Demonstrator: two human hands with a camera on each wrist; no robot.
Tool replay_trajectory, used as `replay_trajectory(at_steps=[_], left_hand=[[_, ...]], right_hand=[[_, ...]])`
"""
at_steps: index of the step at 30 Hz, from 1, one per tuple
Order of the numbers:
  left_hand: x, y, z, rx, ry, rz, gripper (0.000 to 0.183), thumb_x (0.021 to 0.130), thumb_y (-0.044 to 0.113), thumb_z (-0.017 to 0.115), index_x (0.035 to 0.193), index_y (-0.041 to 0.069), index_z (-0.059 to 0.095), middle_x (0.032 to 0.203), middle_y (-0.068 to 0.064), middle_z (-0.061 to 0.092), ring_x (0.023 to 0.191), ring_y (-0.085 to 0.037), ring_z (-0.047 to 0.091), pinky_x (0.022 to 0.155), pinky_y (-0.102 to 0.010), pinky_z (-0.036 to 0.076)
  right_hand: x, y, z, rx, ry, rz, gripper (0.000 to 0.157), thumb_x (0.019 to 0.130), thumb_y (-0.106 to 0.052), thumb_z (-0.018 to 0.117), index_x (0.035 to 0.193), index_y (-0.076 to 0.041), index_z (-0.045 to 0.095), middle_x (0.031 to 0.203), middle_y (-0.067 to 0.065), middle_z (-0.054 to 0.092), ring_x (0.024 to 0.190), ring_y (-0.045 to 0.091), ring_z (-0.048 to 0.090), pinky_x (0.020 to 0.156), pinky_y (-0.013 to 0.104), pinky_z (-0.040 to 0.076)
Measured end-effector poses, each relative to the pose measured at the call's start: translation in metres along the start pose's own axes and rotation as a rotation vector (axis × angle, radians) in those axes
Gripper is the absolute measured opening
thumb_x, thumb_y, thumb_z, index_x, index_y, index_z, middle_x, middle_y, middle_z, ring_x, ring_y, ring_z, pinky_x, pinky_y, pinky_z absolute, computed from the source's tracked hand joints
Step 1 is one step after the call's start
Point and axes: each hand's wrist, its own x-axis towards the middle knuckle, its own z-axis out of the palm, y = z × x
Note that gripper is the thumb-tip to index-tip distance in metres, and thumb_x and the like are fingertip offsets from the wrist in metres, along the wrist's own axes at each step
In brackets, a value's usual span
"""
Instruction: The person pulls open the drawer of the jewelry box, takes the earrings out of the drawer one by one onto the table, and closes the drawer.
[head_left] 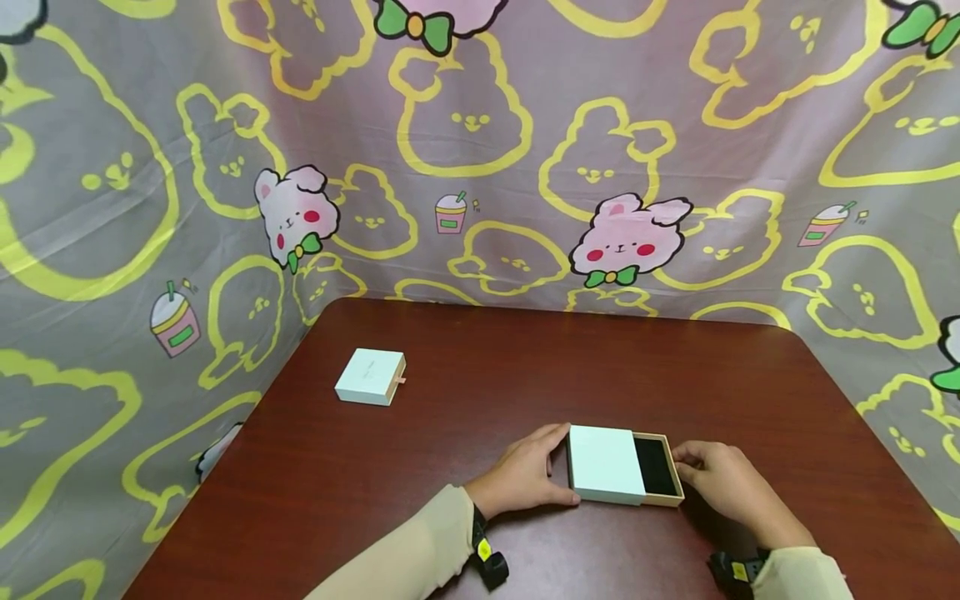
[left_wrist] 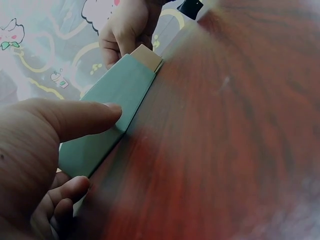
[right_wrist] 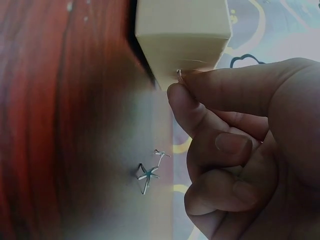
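A pale mint drawer box (head_left: pixel 606 464) lies on the table with its beige inner tray (head_left: pixel 663 501) partly out to the right. Black lining (head_left: pixel 656 467) shows inside the tray. My left hand (head_left: pixel 522 472) grips the left end of the box's sleeve, thumb along the near side and fingers round the far corner. At the tray's right end, my right hand (head_left: pixel 726 485) pinches a small pull tab (right_wrist: pixel 179 76) between thumb and forefinger. A thin metal piece with star shapes (right_wrist: pixel 148 174) lies near the right hand in the right wrist view; its kind is unclear.
Another small mint box (head_left: pixel 371 376), closed, with a tab on its right side, sits at the back left of the dark red wooden table (head_left: pixel 487 375). A grey patterned cloth (head_left: pixel 480 150) hangs behind and along the sides.
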Motion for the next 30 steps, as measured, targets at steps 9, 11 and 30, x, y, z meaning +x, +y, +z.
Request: replay_trajectory(at_steps=[9, 11, 30], left_hand=[[0.007, 0.003, -0.001, 0.025, -0.023, 0.014, 0.102, 0.072, 0.048, 0.084, 0.152, 0.01, 0.034, 0.149, 0.004, 0.038, 0.068, 0.008, 0.047, 0.068, -0.016, 0.041], [0.007, 0.004, -0.002, 0.036, -0.033, 0.015, 0.101, 0.072, 0.048, 0.084, 0.152, 0.01, 0.034, 0.15, 0.003, 0.038, 0.068, 0.007, 0.048, 0.073, -0.018, 0.042], [0.011, 0.012, -0.002, 0.12, -0.085, 0.03, 0.104, 0.073, 0.054, 0.081, 0.152, 0.008, 0.032, 0.151, 0.0, 0.037, 0.118, -0.005, 0.05, 0.097, -0.027, 0.041]], right_hand=[[0.0, 0.001, -0.002, 0.014, 0.004, 0.0, 0.007, 0.086, -0.006, 0.07, 0.091, -0.011, 0.073, 0.082, -0.003, 0.067, 0.073, 0.014, 0.059, 0.063, 0.038, 0.046], [0.0, 0.001, -0.002, 0.025, -0.009, 0.002, 0.007, 0.087, -0.007, 0.07, 0.092, -0.01, 0.073, 0.081, -0.004, 0.067, 0.073, 0.013, 0.059, 0.063, 0.038, 0.046], [-0.002, 0.002, 0.0, 0.027, -0.01, -0.015, 0.006, 0.087, -0.007, 0.07, 0.091, -0.01, 0.073, 0.077, -0.008, 0.064, 0.071, 0.01, 0.058, 0.063, 0.035, 0.046]])
